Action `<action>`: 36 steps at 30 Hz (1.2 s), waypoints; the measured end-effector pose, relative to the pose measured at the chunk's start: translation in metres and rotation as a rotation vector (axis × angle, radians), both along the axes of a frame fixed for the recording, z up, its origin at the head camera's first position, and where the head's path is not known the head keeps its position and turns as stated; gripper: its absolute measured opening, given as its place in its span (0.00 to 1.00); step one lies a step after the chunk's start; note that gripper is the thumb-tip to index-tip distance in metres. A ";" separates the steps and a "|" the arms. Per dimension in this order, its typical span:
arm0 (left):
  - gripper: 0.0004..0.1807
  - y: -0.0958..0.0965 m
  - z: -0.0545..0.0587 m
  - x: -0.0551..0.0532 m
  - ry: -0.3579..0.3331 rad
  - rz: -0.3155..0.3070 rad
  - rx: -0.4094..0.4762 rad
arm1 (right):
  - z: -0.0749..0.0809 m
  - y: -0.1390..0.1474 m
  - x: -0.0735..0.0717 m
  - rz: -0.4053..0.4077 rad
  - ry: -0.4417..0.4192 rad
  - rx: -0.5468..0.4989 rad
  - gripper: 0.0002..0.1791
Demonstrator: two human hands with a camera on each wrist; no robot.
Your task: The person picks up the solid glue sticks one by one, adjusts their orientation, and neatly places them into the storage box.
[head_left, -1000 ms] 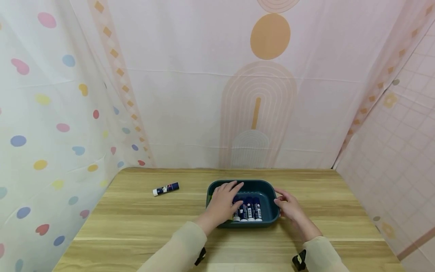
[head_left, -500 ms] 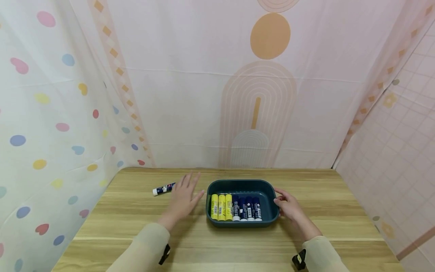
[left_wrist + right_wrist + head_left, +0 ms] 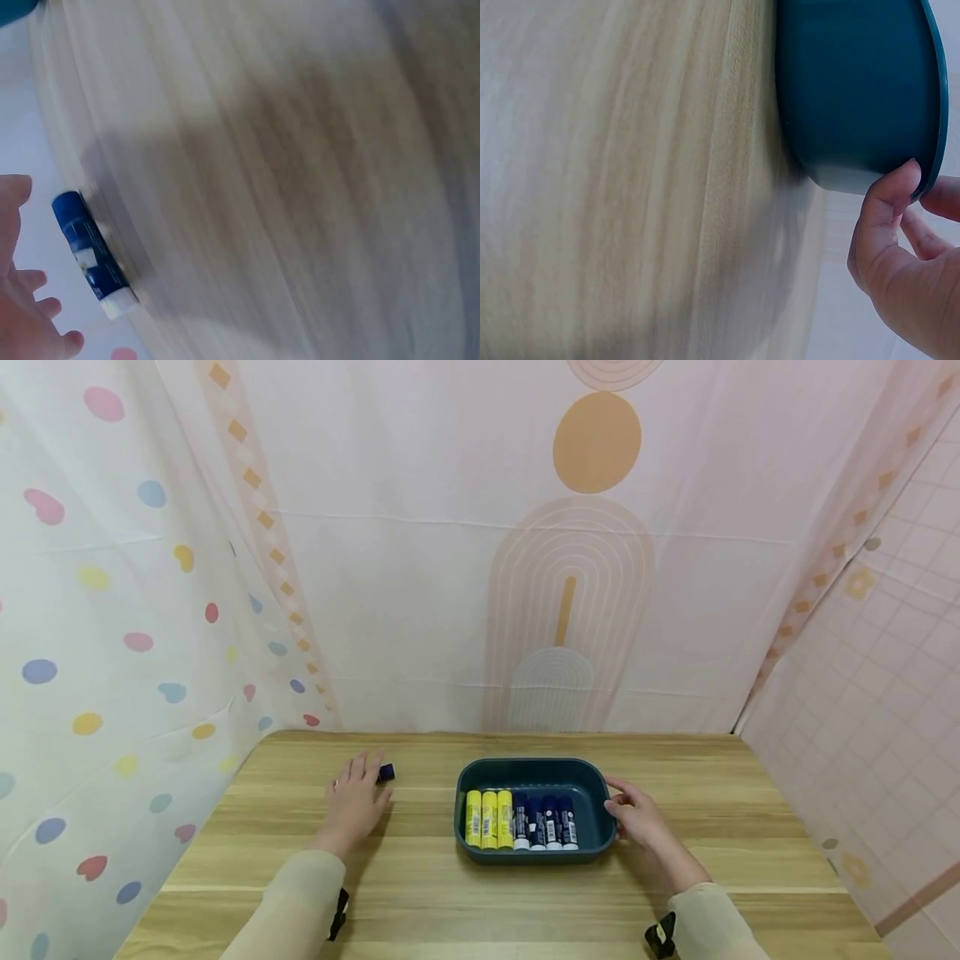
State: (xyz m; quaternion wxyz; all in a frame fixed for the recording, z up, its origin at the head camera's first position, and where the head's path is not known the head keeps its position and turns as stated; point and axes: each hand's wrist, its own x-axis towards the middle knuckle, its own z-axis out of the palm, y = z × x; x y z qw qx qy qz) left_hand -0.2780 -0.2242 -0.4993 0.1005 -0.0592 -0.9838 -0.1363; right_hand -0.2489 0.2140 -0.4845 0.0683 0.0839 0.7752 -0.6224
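Observation:
My left hand (image 3: pixel 354 802) hovers over a navy glue stick with a white end (image 3: pixel 90 255), which lies on the table at the left. The fingers are spread and hide most of the stick in the head view; a gap shows between them in the left wrist view. With thumb and fingers, my right hand (image 3: pixel 641 818) pinches the right rim of a dark teal plastic box (image 3: pixel 536 857). Inside the box, 3 yellow glue sticks (image 3: pixel 489 820) lie side by side at the left, next to several navy glue sticks (image 3: pixel 552 823).
The wooden table (image 3: pixel 510 910) carries the box near its middle. Behind its far edge hangs a patterned curtain (image 3: pixel 412 627). A dotted cloth (image 3: pixel 112 735) hangs on the left and a checked one on the right (image 3: pixel 885 718).
My left hand has left the box and swung leftward to the lone glue stick, uncovering the yellow glue sticks. My right hand stays at the box's rim.

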 end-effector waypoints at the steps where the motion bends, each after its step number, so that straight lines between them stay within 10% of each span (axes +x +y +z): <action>1: 0.39 -0.002 0.000 0.000 -0.018 0.007 -0.002 | 0.000 0.000 0.000 0.001 0.000 -0.001 0.25; 10: 0.35 -0.009 -0.006 -0.002 -0.122 0.046 -0.064 | -0.001 0.000 0.000 0.002 0.000 0.001 0.25; 36: 0.28 0.002 -0.014 -0.009 -0.038 0.043 -0.034 | 0.000 0.002 0.000 0.007 -0.005 0.007 0.25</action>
